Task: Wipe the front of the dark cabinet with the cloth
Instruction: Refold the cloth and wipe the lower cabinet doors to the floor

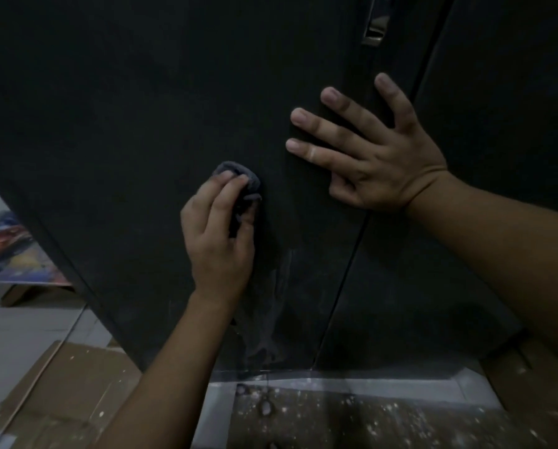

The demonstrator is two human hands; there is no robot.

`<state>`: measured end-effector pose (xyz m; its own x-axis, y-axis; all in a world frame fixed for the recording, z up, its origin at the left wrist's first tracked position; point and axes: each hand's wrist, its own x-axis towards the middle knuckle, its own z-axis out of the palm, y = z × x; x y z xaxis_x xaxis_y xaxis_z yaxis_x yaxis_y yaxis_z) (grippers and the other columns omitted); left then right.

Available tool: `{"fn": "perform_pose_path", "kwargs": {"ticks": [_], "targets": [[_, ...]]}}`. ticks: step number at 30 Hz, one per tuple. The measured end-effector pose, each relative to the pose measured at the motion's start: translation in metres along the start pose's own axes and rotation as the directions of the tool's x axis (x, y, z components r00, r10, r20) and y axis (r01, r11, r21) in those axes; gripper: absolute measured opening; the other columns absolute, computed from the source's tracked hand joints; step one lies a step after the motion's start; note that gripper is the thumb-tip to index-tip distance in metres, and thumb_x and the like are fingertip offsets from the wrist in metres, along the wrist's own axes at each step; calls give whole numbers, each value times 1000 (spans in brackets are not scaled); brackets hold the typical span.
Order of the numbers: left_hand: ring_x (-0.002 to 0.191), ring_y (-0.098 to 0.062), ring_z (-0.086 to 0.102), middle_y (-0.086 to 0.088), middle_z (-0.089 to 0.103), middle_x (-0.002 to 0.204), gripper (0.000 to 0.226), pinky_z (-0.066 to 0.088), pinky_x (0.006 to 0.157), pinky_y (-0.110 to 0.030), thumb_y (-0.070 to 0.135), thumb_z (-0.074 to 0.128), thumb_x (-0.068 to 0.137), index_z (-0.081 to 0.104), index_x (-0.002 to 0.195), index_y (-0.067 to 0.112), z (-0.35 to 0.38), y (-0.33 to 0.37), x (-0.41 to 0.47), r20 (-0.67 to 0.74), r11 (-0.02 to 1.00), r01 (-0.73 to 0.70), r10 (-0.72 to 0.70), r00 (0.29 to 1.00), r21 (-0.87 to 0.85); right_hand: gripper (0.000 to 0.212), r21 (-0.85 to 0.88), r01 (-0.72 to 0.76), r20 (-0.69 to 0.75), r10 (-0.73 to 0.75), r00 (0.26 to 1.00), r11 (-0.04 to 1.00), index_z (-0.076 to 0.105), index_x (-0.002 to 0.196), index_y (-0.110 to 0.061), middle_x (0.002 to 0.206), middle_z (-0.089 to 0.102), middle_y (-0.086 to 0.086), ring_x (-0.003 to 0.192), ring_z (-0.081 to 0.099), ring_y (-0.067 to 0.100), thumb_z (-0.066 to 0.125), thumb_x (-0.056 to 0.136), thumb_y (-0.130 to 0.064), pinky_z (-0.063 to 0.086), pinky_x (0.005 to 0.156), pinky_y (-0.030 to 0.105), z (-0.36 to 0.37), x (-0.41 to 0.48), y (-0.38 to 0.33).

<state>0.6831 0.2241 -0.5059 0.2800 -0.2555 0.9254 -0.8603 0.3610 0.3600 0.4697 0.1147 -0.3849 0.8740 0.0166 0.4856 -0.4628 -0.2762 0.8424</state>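
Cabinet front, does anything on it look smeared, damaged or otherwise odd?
Yes. Pale streaky smears mark the cabinet door below the left hand gripping the cloth, so that patch looks unwiped. White specks also dot the floor underneath.

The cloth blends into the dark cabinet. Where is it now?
In the head view, the cloth is bunched in the left hand, pressed on the cabinet door just left of the splayed right hand.
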Motion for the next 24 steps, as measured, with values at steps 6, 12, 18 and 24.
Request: {"fn": "perform_pose_path", "kwargs": {"ticks": [6, 12, 18, 24], "targets": [[118, -23, 59, -4, 60, 136, 34, 42, 91, -40, 8, 69, 92, 69, 126, 13, 26, 9, -58, 384, 975, -198, 221, 897, -100, 61, -54, 1, -14, -2, 1000, 999, 35, 157, -28, 160, 39, 1, 144, 42, 31, 43, 98, -39, 29, 107, 66, -2, 1, -2], [112, -21, 53, 2, 53, 138, 44, 40, 89, -39, 15, 57, 88, 58, 132, 18, 34, -5, -122, 555, 950, -286, 304, 774, -120, 59, -37, -17, -14, 16, 1000, 999, 39, 155, -28, 158, 43, 0, 142, 45, 31, 44, 97, -35, 28, 107, 66, -3, 3, -4], [110, -22, 63, -6, 64, 130, 33, 47, 87, -40, 7, 71, 92, 69, 125, 10, 44, 11, -98, 391, 966, -195, 248, 887, -169, 57, -21, -45, -31, 44, 999, 999, 44, 153, -29, 156, 46, -1, 141, 47, 30, 45, 97, -33, 30, 107, 64, -3, 3, -5], [112, -24, 61, -6, 64, 130, 29, 43, 86, -39, 9, 62, 96, 69, 124, 11, 63, 44, -84, 420, 954, -219, 288, 860, -207, 55, -9, -61, -49, 60, 997, 998, 47, 151, -29, 154, 48, -2, 139, 49, 29, 46, 97, -33, 31, 107, 63, -3, 2, -7]]}}
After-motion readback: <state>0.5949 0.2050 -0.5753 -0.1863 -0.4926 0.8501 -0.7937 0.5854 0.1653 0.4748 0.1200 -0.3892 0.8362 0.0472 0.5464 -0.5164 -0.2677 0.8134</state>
